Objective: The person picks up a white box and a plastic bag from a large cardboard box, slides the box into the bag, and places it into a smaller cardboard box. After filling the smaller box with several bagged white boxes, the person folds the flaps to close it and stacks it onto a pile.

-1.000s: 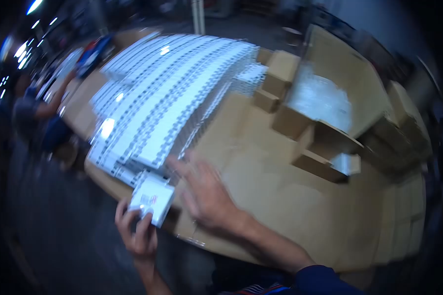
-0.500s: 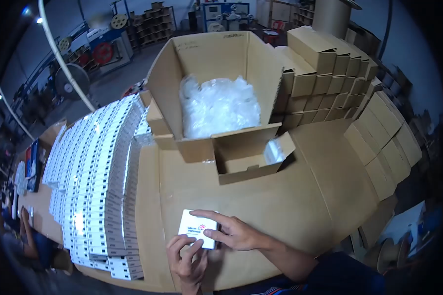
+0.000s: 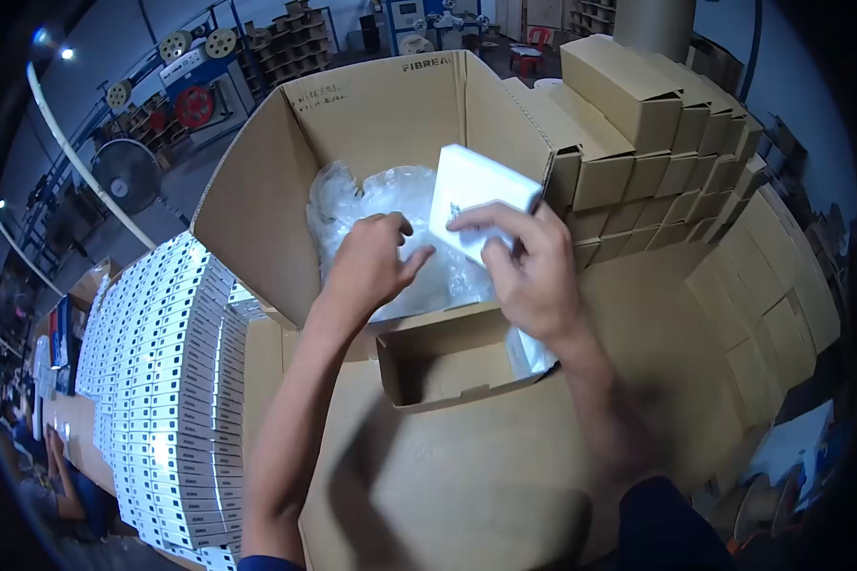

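My right hand (image 3: 535, 266) grips a flat white box (image 3: 486, 186) by its lower right part, with fingers lying over its face. The box is tilted and held up in front of the large open carton (image 3: 248, 181). Clear plastic bags (image 3: 338, 205) fill the bottom of that carton. Above the bags reaches my left hand (image 3: 371, 262), thumb and fingers apart, holding nothing. Below both hands stands a smaller open cardboard box (image 3: 438, 398), with a plastic-wrapped item (image 3: 531, 354) at its right end.
Tall stacks of white boxes (image 3: 152, 381) stand on the left. Brown cardboard boxes (image 3: 628, 181) are piled at the back right, and more cartons (image 3: 771, 305) line the right edge. At far left, another person's arm (image 3: 62, 476) shows beside a table.
Both hands have moved forward from the table to the large carton. My right hand has carried the white box along, while my left hand has let go of it.
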`<act>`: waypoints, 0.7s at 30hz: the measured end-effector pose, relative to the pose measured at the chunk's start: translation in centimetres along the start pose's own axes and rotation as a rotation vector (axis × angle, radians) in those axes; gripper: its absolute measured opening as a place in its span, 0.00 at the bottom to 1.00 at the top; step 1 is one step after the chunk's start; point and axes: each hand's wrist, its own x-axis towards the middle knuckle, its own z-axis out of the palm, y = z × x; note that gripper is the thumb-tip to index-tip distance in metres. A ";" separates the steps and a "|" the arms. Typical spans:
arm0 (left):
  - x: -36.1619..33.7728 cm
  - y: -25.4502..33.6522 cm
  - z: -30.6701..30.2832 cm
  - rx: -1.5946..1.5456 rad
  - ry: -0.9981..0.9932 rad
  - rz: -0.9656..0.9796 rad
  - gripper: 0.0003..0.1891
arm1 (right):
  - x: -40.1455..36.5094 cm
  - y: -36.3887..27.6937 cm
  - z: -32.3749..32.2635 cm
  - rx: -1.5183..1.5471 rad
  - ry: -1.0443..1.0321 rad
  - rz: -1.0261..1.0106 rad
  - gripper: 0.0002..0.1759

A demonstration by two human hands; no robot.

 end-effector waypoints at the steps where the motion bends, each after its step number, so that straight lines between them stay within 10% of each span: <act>1: 0.9 -0.9 1.1 0.046 -0.077 -0.034 0.14 | 1.1 0.5 0.2 0.021 -0.007 0.027 0.15; 6: 2.1 -3.1 1.0 -0.042 -0.208 -0.163 0.12 | 2.8 2.0 1.3 -0.025 -0.036 0.113 0.14; 17: -3.2 1.2 -6.7 -0.369 0.203 -0.360 0.14 | 0.4 1.9 6.0 -0.036 -0.098 0.054 0.23; 21: -7.5 1.3 -7.1 -0.649 0.352 -0.338 0.07 | -1.3 -2.2 4.5 0.470 -0.130 0.572 0.15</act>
